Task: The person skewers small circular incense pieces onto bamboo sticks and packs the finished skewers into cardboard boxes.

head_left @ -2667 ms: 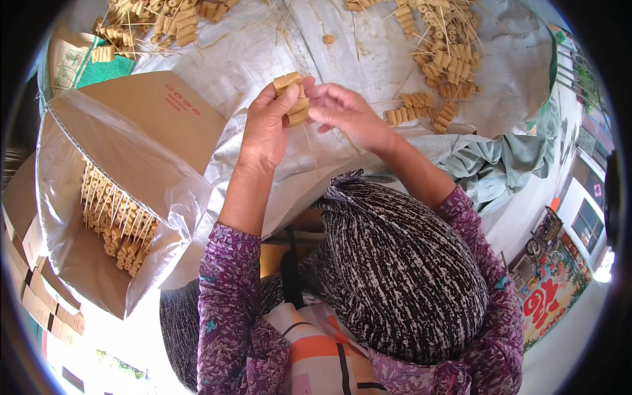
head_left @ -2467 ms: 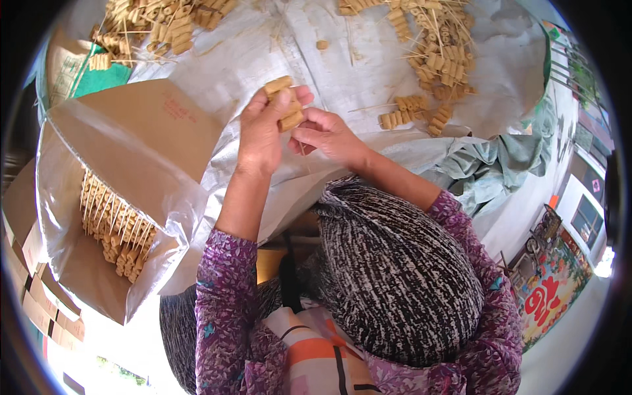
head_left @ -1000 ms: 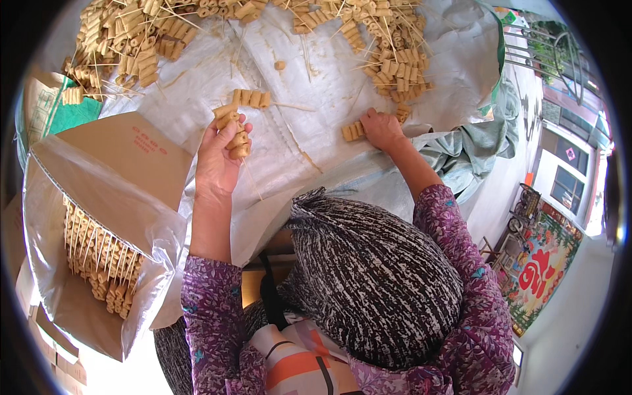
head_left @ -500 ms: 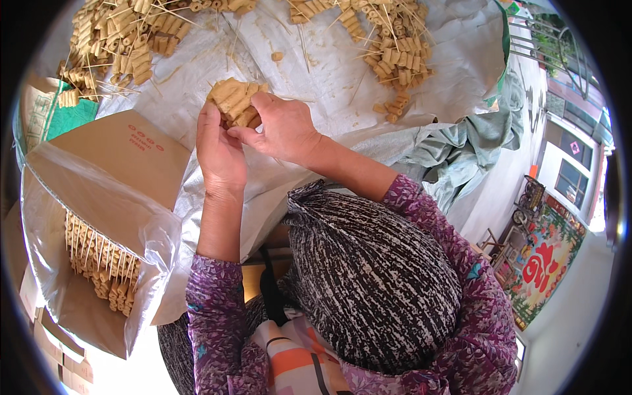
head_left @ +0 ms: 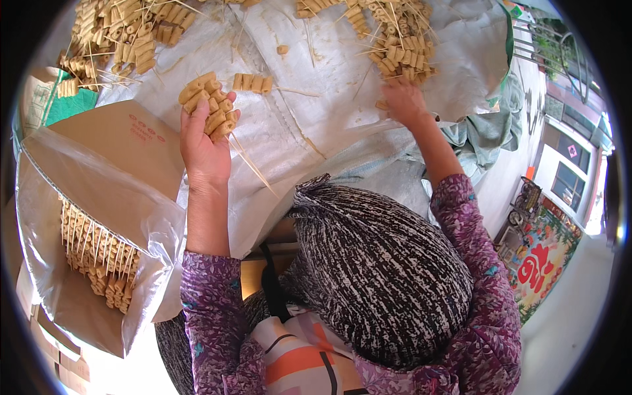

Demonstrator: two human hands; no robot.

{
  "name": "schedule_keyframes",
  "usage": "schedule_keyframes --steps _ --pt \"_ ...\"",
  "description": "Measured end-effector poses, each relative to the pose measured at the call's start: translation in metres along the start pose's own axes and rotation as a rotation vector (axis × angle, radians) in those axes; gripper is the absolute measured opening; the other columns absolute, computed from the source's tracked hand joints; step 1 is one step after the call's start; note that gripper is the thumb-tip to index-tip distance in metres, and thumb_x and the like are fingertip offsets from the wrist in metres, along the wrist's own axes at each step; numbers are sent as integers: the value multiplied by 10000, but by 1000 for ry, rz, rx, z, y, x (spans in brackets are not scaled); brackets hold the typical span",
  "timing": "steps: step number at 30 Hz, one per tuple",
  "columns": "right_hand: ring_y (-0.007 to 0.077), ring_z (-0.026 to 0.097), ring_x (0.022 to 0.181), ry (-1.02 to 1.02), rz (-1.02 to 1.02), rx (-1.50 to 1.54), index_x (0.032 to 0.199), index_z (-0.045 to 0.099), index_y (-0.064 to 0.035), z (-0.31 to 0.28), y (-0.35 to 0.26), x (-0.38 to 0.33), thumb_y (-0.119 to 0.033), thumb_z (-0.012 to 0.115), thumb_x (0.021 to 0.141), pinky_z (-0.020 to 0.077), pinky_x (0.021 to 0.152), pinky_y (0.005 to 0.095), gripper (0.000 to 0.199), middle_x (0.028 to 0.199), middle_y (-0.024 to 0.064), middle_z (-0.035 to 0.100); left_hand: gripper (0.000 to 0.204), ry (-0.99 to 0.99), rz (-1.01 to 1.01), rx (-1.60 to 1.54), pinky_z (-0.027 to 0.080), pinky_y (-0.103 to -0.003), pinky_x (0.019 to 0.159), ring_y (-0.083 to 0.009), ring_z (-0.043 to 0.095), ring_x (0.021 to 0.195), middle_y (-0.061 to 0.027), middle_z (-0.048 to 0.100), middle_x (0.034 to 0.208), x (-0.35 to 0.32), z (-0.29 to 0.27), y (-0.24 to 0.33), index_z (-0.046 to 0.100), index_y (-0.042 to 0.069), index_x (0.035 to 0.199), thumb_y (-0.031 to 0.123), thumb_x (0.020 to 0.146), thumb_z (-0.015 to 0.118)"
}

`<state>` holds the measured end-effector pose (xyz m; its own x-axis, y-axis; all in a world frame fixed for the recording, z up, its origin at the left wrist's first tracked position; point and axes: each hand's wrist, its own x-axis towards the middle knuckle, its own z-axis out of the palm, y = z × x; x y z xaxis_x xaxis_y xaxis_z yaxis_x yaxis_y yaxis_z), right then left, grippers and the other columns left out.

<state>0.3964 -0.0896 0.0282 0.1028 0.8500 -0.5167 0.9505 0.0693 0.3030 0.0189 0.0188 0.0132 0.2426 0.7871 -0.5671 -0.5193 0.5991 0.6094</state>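
In my left hand (head_left: pixel 204 148) I hold a small bunch of skewered rolls (head_left: pixel 212 105), tan and ridged like rolled bean curd, with the thin sticks pointing down toward my lap. Just right of this bunch, a single skewer of rolls (head_left: pixel 253 83) lies on the white sheet, its stick pointing right. My right hand (head_left: pixel 405 104) reaches out to the near end of the right-hand heap of skewered rolls (head_left: pixel 405 52). Its fingers are closed over a skewer there, mostly hidden, with one roll end (head_left: pixel 381 105) showing beside the thumb.
A larger heap of skewered rolls (head_left: pixel 118 36) covers the far left. One loose roll piece (head_left: pixel 282 50) lies mid-sheet (head_left: pixel 329 125). At my left stands a plastic-lined cardboard box (head_left: pixel 155 158) with rows of skewers (head_left: pixel 99 253) inside. Crumpled grey-green cloth (head_left: pixel 487 131) hangs at the right edge.
My right hand has left the bunch and moved right to the other heap. The left hand, still holding the bunch, has shifted slightly left. A single skewer now shows on the sheet beside it.
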Motion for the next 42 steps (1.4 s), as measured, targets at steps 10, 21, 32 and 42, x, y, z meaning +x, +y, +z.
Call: schedule_keyframes --steps 10,21,32,42 --pt "253 565 1099 301 -70 -107 1069 637 -120 46 50 -8 -203 629 833 433 980 398 250 1132 22 625 412 -62 -99 -103 486 -392 937 -261 566 1171 -98 582 1266 7 -10 -16 462 30 1353 247 1002 471" --pt "88 628 841 81 -285 1875 1252 528 2 -117 -137 57 -203 625 946 514 698 264 381 973 65 678 428 -132 7 -113 514 -384 888 -247 605 1081 -117 594 1217 17 -5 -19 468 35 1338 308 1009 480" --pt "360 665 667 535 -127 1042 1119 568 -72 -115 -215 46 -361 536 923 532 563 436 351 779 169 678 428 -65 -29 -44 466 -241 781 -76 566 930 6 608 1058 -2 20 -18 516 92 1265 427 1001 486" --pt "365 665 810 226 -91 1266 1169 620 -118 -97 -161 51 -455 415 974 522 742 456 441 862 164 693 432 -57 -1 -25 544 -333 732 -179 628 954 -64 625 1113 0 4 -17 516 45 1261 378 987 537"
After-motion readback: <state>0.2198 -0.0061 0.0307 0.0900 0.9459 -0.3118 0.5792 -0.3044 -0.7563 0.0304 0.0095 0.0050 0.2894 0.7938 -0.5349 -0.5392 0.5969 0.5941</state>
